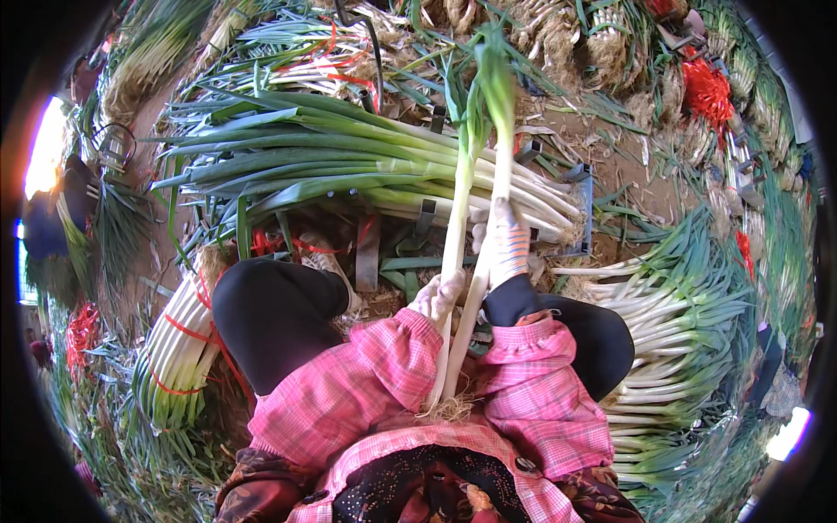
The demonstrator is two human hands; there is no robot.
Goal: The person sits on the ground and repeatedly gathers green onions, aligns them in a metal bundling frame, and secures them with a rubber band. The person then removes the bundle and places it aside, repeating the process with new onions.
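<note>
My left hand [439, 298], in a pale glove, is closed around the white shaft of a large green onion [456, 225]. In my right hand [510, 243], whose glove is striped orange and grey, is a second green onion [503, 157] with a blurred green top. Both stalks stand side by side, roots near my lap and leaves pointing away from me. Just beyond my hands, a thick pile of green onions [392, 167] lies across a metal rack [582, 209], its roots towards the right end plate.
A bundle of green onions [180, 333] tied with red ribbon leans by my left knee. Many loose stalks [660, 327] lie in a row at my right. Red ribbon clumps [707, 91] and more piles surround the littered ground [608, 157]. A person [52, 222] is at the far left.
</note>
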